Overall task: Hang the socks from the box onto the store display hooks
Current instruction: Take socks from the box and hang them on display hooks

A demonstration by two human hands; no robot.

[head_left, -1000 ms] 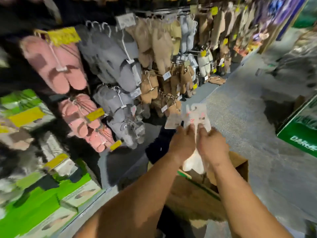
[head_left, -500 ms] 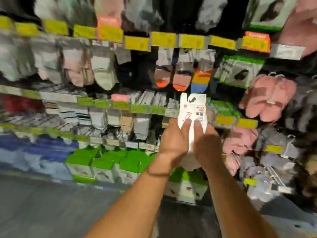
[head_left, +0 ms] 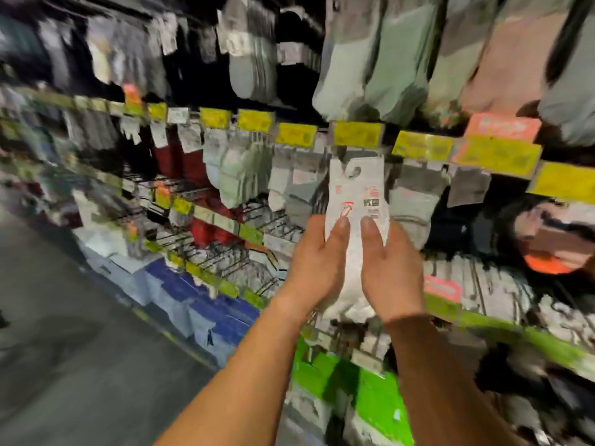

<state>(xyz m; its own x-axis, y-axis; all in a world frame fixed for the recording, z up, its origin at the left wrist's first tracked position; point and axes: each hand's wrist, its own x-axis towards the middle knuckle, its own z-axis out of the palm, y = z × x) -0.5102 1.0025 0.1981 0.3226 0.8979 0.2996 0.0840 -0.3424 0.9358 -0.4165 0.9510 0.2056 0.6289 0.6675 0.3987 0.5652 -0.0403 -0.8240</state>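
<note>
Head view: white sock pack was held upright before the display, hanger hole at top, just below a yellow price tag. Left hand and right hand gripped its lower half, thumbs on the front. Grey socks hung just beside; surroundings blurred

Field note: I saw two forearms, bare up to the frame's lower edge, no sleeves, watch or rings. Left hand and right hand ungloved, nails short.
</note>
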